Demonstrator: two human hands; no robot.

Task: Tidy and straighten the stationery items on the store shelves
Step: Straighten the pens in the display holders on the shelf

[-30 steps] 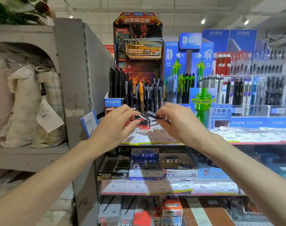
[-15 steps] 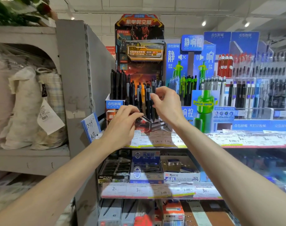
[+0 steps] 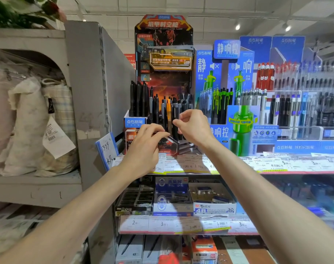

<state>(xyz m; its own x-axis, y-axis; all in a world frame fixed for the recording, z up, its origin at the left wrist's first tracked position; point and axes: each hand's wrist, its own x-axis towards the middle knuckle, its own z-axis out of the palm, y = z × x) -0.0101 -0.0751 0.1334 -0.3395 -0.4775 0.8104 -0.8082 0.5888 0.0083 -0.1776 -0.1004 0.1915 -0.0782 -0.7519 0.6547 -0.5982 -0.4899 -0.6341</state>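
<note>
Before me: a grey metal shelving upright (image 3: 90,88) with grey side shelves (image 3: 34,180) to its left, under a white panelled ceiling (image 3: 210,8) with lit round spotlights (image 3: 237,27).

1. One head-worn wide-angle view, facing forward and slightly down at the store shelves (image 3: 200,168).
2. It sits close: both forearms reach in from the bottom edge toward the pen display (image 3: 163,82).

Cloth bags (image 3: 29,126) w/ paper tag (image 3: 55,138) (left shelf); ceiling spotlights (image 3: 237,27).
</note>
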